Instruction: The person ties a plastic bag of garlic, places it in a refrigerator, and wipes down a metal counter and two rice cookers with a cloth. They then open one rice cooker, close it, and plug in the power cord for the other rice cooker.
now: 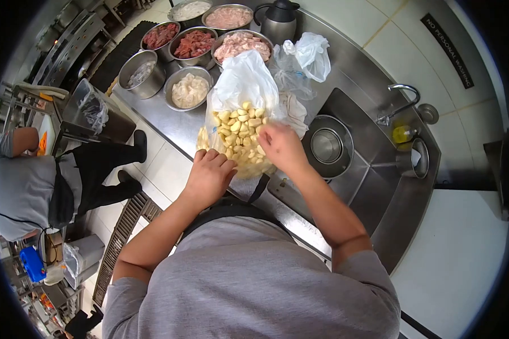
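Observation:
Many pale yellow peeled garlic cloves point(242, 125) lie in a spread plastic bag on the steel counter in front of me. The far part of the white plastic bag point(246, 82) stands crumpled behind them. With curled fingers my left hand point(211, 176) grips the near left edge of the clear plastic. My right hand point(281, 148) is over the right side of the cloves, fingers bent and drawn together. A little blur hides what, if anything, is between those fingertips.
Steel bowls of red meat point(193, 45), pale meat point(242, 48) and other food crowd the far left counter, beside a thermos jug point(278, 21). At right is a sink point(373, 186) with a round pan point(339, 155) and a faucet point(404, 90). Another person point(25, 175) works at left.

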### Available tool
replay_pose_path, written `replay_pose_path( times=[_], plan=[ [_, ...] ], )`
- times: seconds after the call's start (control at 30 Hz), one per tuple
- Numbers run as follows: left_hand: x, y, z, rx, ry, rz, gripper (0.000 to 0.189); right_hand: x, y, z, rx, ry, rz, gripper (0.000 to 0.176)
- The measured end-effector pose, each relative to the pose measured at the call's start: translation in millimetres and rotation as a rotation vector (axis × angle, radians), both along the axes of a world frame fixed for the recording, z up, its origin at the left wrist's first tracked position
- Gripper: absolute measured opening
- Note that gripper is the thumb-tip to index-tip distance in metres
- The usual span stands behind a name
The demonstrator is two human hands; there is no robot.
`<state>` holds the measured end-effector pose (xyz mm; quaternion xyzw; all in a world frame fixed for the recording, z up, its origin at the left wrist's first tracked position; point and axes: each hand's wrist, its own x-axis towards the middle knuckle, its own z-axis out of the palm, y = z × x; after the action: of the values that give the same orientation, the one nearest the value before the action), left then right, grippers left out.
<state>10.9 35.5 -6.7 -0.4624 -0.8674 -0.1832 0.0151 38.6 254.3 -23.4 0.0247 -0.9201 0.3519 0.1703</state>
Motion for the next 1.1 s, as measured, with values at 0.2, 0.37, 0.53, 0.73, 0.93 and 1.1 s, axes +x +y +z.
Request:
replay_pose_path(
  times=[0.2, 0.37, 0.53, 0.73, 0.93, 1.1],
  plan=[
    [-16.3, 32.8, -23.1, -0.098, 0.070, -0.068, 0.016, 23.4, -14.8, -39.0, 0.193, -0.368, -0.124, 0.022],
    [-13.9, 53.7, -50.9, -0.191, -0.006, -0.042, 0.032, 21.2, -19.6, -45.5, 0.103, -0.291, 0.006, 0.018],
    [-3.7, 60.9, -72.6, -0.137, -0.240, 0.078, 0.026, 18.0, -28.2, -59.4, 0.023, -0.354, -0.059, 0.015],
    [-24.1, 59.7, -61.9, 0.423, -0.649, 0.158, 0.021, -9.1, -31.4, -57.4, -0.610, -0.432, -0.130, 0.024],
    [-51.4, 48.6, 2.3, 0.241, -0.131, 0.267, 0.036, -15.2, -8.9, 7.0, -0.450, -0.333, -0.067, 0.026],
    [-32.0, 35.1, -27.9, -0.188, -0.033, 0.013, 0.017, 17.6, -31.9, -51.4, 0.102, -0.423, 0.057, 0.019]
  ],
)
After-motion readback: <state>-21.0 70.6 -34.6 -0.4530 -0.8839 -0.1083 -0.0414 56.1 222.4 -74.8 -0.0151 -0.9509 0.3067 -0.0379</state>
